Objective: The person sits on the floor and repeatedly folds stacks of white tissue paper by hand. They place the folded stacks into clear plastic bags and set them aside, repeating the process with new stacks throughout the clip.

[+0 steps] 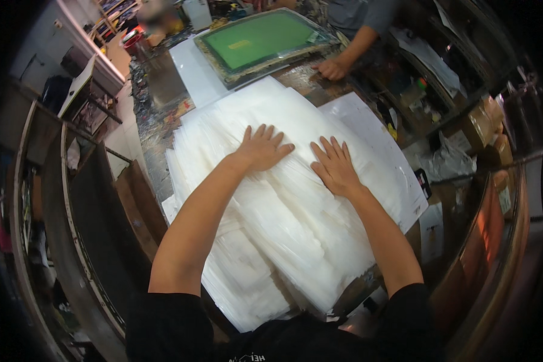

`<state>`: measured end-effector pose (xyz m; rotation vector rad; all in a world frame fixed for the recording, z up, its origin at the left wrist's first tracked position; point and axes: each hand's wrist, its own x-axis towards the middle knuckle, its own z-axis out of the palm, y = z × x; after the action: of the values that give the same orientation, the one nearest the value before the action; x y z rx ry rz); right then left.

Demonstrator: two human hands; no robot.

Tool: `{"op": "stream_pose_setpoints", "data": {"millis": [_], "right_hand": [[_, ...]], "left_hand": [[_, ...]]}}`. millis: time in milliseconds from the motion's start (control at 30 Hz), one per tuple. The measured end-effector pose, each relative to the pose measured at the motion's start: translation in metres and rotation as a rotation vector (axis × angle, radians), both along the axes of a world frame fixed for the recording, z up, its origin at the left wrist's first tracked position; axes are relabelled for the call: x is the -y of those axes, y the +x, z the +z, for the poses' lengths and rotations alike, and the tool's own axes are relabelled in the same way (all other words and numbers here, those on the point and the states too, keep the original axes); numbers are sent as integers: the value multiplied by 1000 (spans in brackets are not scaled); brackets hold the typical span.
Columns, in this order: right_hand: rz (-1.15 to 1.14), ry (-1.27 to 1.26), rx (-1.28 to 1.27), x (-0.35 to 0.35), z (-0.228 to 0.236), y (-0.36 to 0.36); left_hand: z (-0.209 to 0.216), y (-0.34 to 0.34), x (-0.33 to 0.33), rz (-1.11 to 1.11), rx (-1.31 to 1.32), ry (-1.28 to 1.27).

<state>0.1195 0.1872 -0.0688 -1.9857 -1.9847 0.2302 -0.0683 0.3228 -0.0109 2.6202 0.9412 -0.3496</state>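
Observation:
A large, loose stack of thin white translucent sheets (283,217) covers the near part of the worktable, its layers fanned and uneven along the left and near edges. My left hand (262,149) lies flat on top of it with the fingers spread. To the right, my right hand (336,167) also presses flat on the sheets, fingers apart and pointing away from me. A narrow gap of white sheet separates the two hands. Neither hand grips anything. Whether the sheets are plastic or paper, I cannot tell.
Beyond the stack lies a framed green screen (265,39) on the stained table (163,90). Another person's hand (333,69) rests beside it. White boards (398,175) stick out under the stack at right. Racks stand on both sides; a crumpled plastic bag (449,160) sits at right.

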Motion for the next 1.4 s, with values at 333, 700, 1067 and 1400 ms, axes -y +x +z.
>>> {"op": "stream_pose_setpoints", "data": {"millis": [333, 700, 1067, 1400], "right_hand": [[-41, 74, 62, -6, -12, -9], [-27, 506, -888, 132, 65, 51], [-1546, 456, -1102, 461, -215, -25], [-1346, -299, -914, 550, -492, -113]], "left_hand": [[-28, -9, -13, -145, -186, 184], [16, -10, 0, -37, 342, 109], [-8, -24, 370, -242, 293, -1428], [-550, -110, 518, 1028, -293, -1119]]}}
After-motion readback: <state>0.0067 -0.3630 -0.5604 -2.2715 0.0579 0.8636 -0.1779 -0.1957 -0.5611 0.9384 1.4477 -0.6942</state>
